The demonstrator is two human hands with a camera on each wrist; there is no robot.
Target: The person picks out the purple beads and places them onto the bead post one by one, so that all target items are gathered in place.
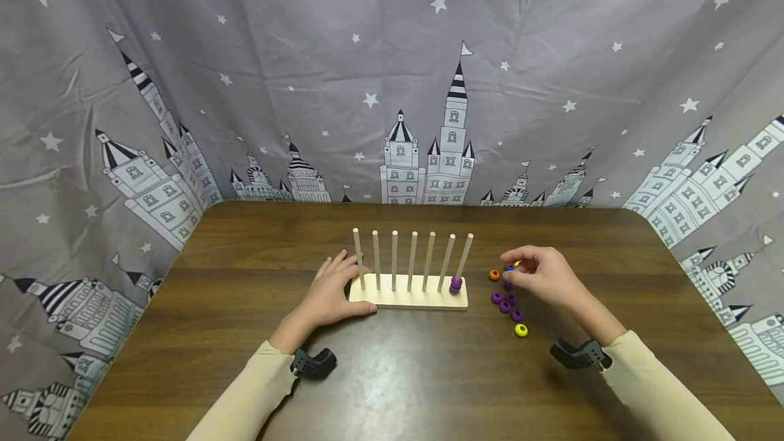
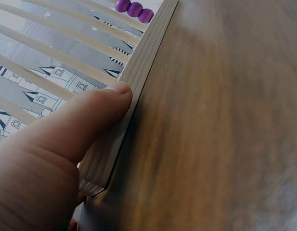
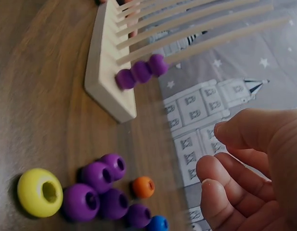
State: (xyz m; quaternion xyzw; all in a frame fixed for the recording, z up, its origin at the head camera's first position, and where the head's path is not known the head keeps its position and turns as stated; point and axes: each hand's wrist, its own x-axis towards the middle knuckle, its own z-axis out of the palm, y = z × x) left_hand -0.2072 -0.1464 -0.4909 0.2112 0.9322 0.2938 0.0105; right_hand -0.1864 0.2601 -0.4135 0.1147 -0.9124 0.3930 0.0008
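Rack — end in left hand

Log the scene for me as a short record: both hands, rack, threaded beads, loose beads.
Left hand: grips the rack at its left end
Right hand: near the loose beads, none visibly held
Rack: pale, upright, seven pegs
Threaded: three purple beads, rightmost peg
Loose: purple, yellow, orange, blue, on the table
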